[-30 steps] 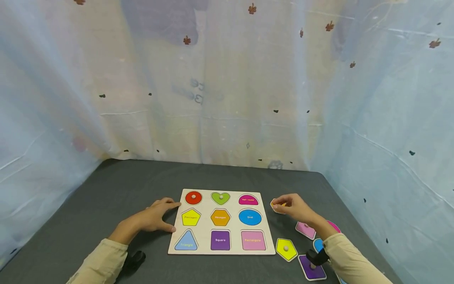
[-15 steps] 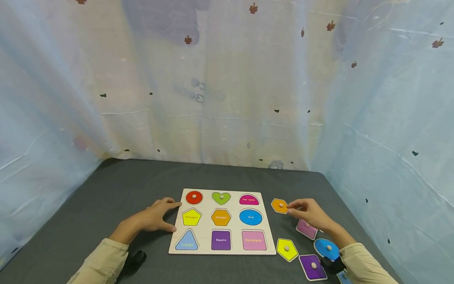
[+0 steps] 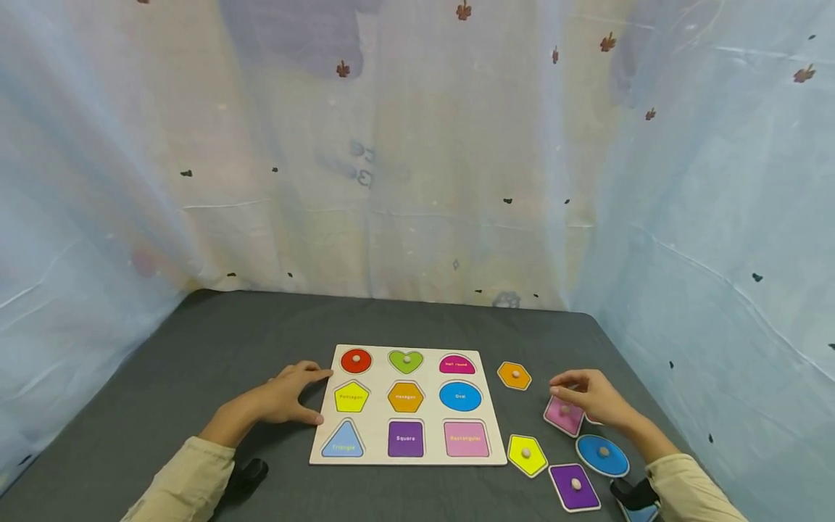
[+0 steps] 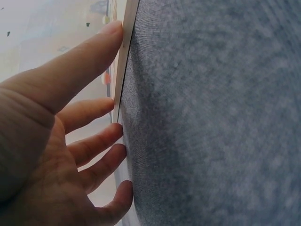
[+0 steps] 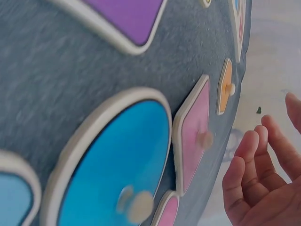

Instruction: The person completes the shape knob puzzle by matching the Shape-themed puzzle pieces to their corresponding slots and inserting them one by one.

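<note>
My left hand (image 3: pixel 280 399) lies at the left edge of a wooden shape puzzle board (image 3: pixel 378 373), thumb and a fingertip touching that edge; the left wrist view shows its fingers loosely spread along the board's rim (image 4: pixel 126 52). Holding nothing, my right hand (image 3: pixel 590 399) hovers just over the pink rectangular piece (image 3: pixel 559 420), fingers relaxed and partly covering it. In the right wrist view this piece (image 5: pixel 190 141) lies flat, its knob apart from the fingers. An orange hexagon piece (image 3: pixel 512 377) rests right of the board. The red circle (image 3: pixel 356 362) and green heart (image 3: pixel 406 364) sit in their recesses, knobs up.
Right of the board lie a yellow pentagon piece (image 3: pixel 531 460), a purple square piece (image 3: pixel 569 496), a blue oval piece (image 3: pixel 593 453) and a partly hidden light blue piece (image 3: pixel 642 513). A magenta piece (image 5: pixel 168 214) peeks out beside the rectangle. Patterned curtains (image 3: pixel 417 145) enclose the grey table.
My right hand has let go of the orange hexagon piece, leaving it right of the board, and has moved right and nearer to me over the pink piece. The left hand stays put.
</note>
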`<move>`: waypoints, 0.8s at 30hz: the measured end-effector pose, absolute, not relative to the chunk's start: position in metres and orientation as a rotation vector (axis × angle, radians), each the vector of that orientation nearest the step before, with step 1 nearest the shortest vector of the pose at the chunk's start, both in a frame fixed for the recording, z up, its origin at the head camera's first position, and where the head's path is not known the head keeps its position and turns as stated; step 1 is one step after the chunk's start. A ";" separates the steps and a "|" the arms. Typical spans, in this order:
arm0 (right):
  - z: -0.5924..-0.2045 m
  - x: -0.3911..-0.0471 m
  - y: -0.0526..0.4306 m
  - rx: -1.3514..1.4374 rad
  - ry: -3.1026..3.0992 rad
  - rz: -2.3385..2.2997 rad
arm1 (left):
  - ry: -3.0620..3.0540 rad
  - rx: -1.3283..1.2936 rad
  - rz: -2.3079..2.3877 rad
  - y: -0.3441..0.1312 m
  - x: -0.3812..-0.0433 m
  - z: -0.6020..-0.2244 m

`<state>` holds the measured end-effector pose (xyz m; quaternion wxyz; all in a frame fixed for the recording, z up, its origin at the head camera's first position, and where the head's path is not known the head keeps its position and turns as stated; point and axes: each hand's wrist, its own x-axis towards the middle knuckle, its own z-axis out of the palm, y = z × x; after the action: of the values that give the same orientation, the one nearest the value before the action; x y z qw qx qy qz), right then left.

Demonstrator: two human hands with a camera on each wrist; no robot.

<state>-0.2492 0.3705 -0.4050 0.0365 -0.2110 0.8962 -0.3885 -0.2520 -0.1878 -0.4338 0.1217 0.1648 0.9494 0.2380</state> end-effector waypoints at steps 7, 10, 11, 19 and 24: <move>-0.408 -0.244 0.388 -0.564 2.836 -1.126 | 2.776 0.493 0.702 -0.187 -0.252 -0.433; -0.411 -0.244 0.395 -0.571 2.871 -1.108 | 2.775 0.485 0.695 -0.186 -0.252 -0.433; -0.412 -0.243 0.397 -0.585 2.876 -1.105 | 2.775 0.482 0.692 -0.186 -0.252 -0.433; -0.416 -0.243 0.411 -0.592 2.837 -1.159 | 2.772 0.475 0.692 -0.187 -0.252 -0.433; -0.418 -0.241 0.423 -0.498 2.820 -1.174 | 2.767 0.478 0.697 -0.188 -0.252 -0.433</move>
<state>-0.2412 0.4227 -0.4177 0.0234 -0.1607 0.9109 -0.3793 -0.2515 -0.1883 -0.4335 0.1239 0.1639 0.9490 0.2391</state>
